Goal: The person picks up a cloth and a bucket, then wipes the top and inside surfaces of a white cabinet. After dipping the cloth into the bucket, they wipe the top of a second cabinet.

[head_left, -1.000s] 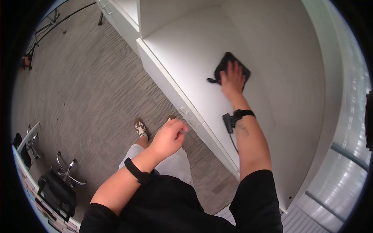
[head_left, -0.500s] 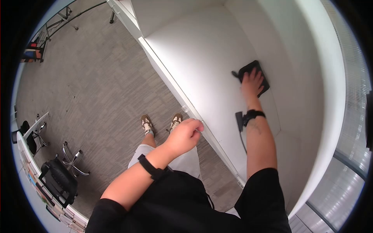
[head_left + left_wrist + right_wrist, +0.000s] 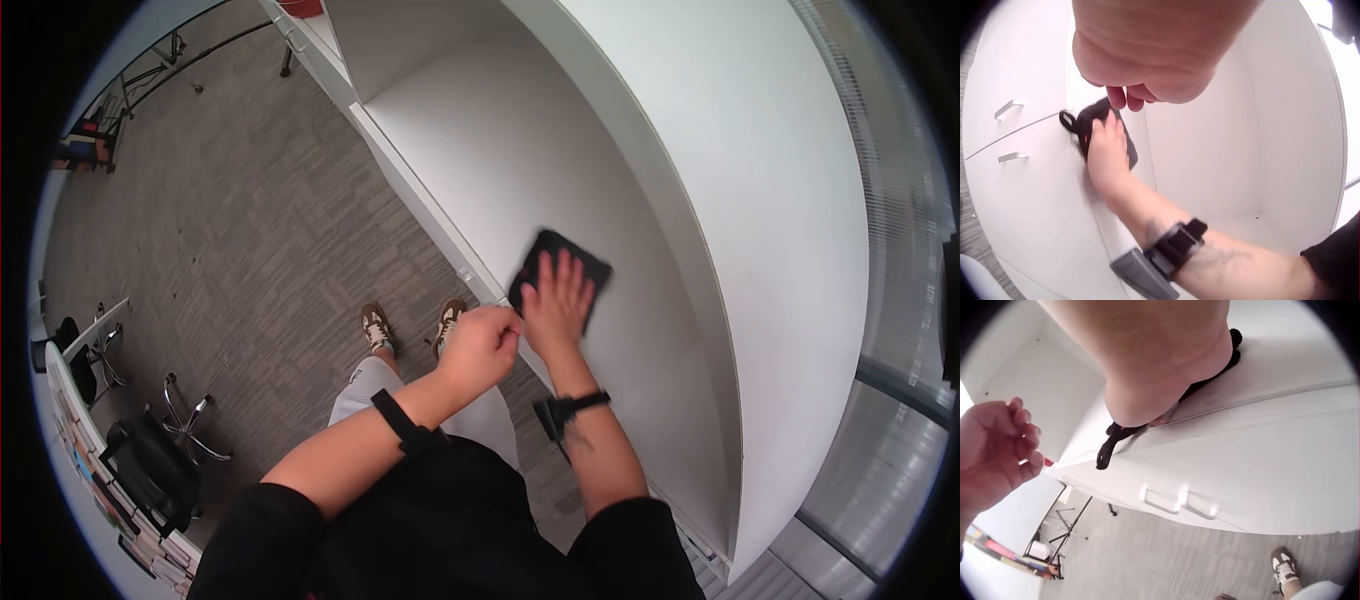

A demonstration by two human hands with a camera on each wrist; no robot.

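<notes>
My right hand (image 3: 558, 310) lies with fingers spread on a black, roughly square cloth pad (image 3: 530, 265) at the front edge of the white cabinet's shelf. In the left wrist view a small loop (image 3: 1067, 121) sticks out from the pad's corner, past the shelf edge. The right palm hides much of the pad. My left hand (image 3: 482, 348) hangs in front of the cabinet, close beside the right hand, fingers loosely curled with nothing in them. The right wrist view shows this left hand (image 3: 1000, 453) from the palm side.
The white shelf (image 3: 470, 150) runs back between side panels, with a broad white panel (image 3: 740, 120) on the right. Handles (image 3: 1163, 500) project from the cabinet fronts below. Behind to the left stand a black office chair (image 3: 150, 465) and a shelf of books. Carpet covers the floor (image 3: 260, 240).
The right hand first slid the black pad toward the shelf's back right, then brought it forward to the front edge, near the left hand. The left hand stays loosely curled in front of the body.
</notes>
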